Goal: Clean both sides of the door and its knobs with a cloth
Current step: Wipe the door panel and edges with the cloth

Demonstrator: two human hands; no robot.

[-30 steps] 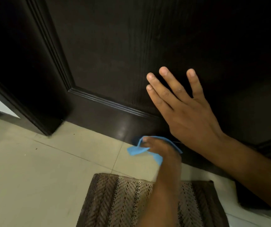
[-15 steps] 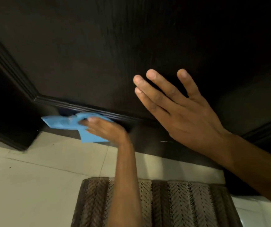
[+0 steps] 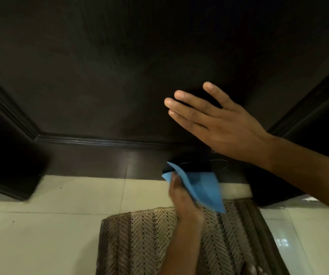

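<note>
1. Where the door (image 3: 120, 76) meets the floor, its bottom rail runs from 9 to 3 o'clock, long axis level.
2. Cloth (image 3: 201, 187), blue, lies at 6 o'clock against that rail, pinched in the left hand (image 3: 181, 197).
3. Right hand (image 3: 219, 124), at 2 o'clock from the cloth, is flat on the panel, fingers straight and spread.
4. Judgement: the left grip is nearer the rail; unwiped rail extends toward 9 o'clock.
5. Doormat (image 3: 159, 245) lies at 6 o'clock on the tiled floor (image 3: 40, 235). No knob in view.
</note>
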